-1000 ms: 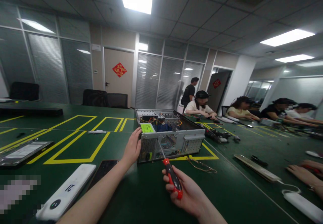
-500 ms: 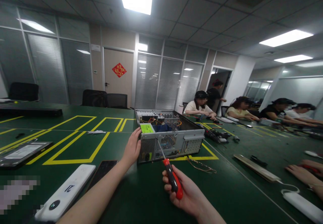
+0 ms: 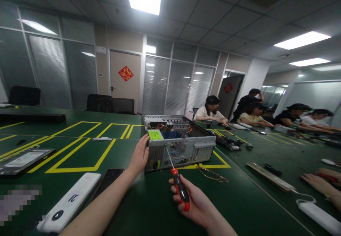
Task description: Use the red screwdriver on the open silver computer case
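An open grey computer case [image 3: 183, 143] lies flat on the green table [image 3: 149, 204], its rear panel toward me. My left hand [image 3: 140, 156] rests against the case's left rear corner, fingers stretched along the metal. My right hand [image 3: 193, 202] is closed round the red and black handle of a screwdriver [image 3: 179, 186]. Its thin shaft points up and left, and the tip touches the rear panel near the fan grille. Inside the case I see coloured cables and a green label.
A white power strip [image 3: 70, 202] and a dark phone [image 3: 108, 181] lie at my left. A thin wire loop [image 3: 211, 174] sits right of the case. Another person's hands [image 3: 322, 184] rest at the far right; several seated people work along the right side.
My right hand and the screwdriver have shifted slightly left and down. In the background a standing person has walked from the middle to the right, near the doorway.
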`<action>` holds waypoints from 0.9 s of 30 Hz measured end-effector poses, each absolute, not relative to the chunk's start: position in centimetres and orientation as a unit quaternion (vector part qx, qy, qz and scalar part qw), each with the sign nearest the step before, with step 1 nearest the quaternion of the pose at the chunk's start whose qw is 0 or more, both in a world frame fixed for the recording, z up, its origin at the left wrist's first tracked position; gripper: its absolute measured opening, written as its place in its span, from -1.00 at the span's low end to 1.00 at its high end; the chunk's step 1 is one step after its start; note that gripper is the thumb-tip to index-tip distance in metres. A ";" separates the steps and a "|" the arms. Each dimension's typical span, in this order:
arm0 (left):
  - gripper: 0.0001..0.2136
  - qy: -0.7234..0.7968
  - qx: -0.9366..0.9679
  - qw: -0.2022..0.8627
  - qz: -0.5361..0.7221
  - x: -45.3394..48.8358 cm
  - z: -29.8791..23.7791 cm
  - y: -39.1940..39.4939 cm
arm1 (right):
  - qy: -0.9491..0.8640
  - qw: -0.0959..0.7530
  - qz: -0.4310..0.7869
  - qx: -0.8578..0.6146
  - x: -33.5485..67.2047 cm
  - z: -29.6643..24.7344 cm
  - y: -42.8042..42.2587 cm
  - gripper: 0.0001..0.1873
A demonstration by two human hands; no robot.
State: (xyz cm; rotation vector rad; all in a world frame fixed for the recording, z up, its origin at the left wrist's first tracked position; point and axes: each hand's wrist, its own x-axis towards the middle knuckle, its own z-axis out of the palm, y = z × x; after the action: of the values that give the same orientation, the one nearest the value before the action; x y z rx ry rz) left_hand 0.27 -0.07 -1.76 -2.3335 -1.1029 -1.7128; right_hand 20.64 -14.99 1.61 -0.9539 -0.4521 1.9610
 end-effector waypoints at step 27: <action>-0.60 -0.355 -0.754 0.020 -0.552 0.3 -1.6 -0.2 | -0.149 0.460 0.772 -0.413 20.7 1.7 -14.8 -0.68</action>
State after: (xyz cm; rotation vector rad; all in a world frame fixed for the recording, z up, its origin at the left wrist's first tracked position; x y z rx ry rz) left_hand 0.30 -0.20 -1.59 -2.3391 -1.1015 -1.7126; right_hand 20.71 -14.83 1.71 -1.0154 -0.3674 1.8993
